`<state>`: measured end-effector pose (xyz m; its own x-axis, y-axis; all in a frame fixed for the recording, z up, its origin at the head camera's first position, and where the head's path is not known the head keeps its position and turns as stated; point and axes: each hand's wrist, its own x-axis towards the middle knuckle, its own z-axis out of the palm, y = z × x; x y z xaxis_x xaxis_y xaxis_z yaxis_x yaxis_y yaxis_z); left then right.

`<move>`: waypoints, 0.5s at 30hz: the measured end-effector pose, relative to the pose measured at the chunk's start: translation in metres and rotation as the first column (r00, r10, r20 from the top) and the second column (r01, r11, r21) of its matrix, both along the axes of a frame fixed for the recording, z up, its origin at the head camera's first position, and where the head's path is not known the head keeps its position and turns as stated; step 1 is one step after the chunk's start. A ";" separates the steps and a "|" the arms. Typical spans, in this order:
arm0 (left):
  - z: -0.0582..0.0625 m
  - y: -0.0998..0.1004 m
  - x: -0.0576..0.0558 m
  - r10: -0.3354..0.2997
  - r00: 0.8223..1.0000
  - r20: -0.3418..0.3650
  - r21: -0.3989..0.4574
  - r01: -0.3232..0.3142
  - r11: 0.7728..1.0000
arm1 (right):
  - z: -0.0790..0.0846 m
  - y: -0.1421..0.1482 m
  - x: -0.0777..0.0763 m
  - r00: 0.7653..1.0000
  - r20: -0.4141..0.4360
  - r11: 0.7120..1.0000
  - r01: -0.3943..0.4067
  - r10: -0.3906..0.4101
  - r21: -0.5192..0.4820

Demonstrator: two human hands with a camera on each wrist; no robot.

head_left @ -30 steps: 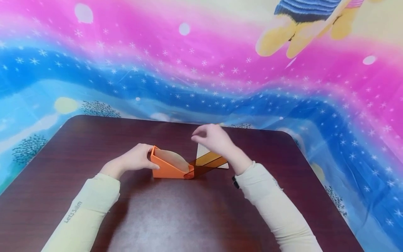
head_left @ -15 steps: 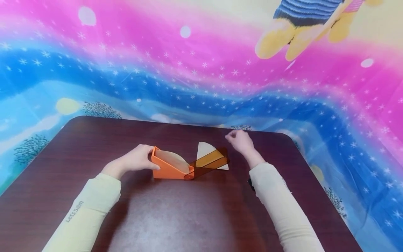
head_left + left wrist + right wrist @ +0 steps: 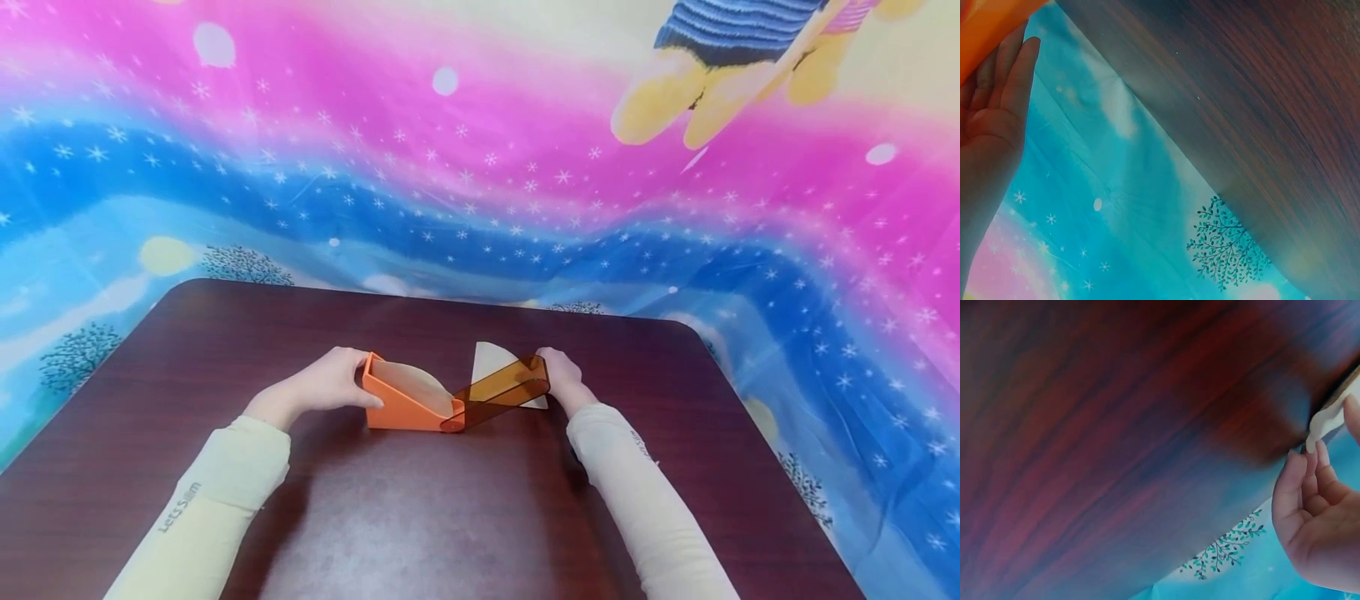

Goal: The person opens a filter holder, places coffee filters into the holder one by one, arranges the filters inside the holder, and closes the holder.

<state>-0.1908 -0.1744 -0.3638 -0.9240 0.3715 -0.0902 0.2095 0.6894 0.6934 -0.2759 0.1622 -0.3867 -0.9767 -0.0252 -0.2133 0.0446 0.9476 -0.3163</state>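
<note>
The left hand [image 3: 322, 382] clamps the orange box [image 3: 401, 413] by its end; right hand [image 3: 562, 372] pinches paper [image 3: 491, 360]; table [image 3: 405, 517] stretches past both hands to its edges.

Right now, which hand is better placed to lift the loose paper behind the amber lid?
Probably the right hand: its fingers seem to pinch the edge of the loose paper behind the amber lid. The left hand grips the orange holder at the end away from that paper.

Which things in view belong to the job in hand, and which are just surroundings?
Job:
orange holder, gripped by the left hand
tan paper inside it
amber lid, open
white sheet, touched by the right hand

Surroundings:
dark table
printed backdrop
</note>
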 end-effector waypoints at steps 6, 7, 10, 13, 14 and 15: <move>0.001 0.000 0.000 -0.007 1.000 -0.009 -0.001 0.007 1.000 | -0.006 0.002 -0.010 0.997 0.066 0.997 0.031 -0.026 -0.077; 0.001 0.000 0.000 -0.009 1.000 -0.010 0.000 0.009 1.000 | -0.016 0.007 -0.020 0.996 0.086 0.995 0.034 -0.026 -0.096; 0.001 0.001 0.000 -0.012 1.000 -0.015 0.000 0.012 1.000 | -0.074 0.033 -0.068 0.998 0.062 0.983 0.004 0.007 -0.185; 0.002 0.002 0.001 -0.017 1.000 -0.017 0.006 0.017 1.000 | -0.135 0.060 -0.115 1.000 0.006 0.959 -0.023 0.026 -0.281; 0.002 0.002 0.001 -0.016 1.000 -0.017 0.005 0.016 1.000 | -0.146 0.065 -0.122 0.999 -0.007 0.954 -0.032 0.032 -0.296; 0.003 0.002 0.001 -0.015 1.000 -0.016 0.005 0.015 1.000 | -0.145 0.063 -0.120 1.000 -0.005 0.951 -0.024 0.023 -0.308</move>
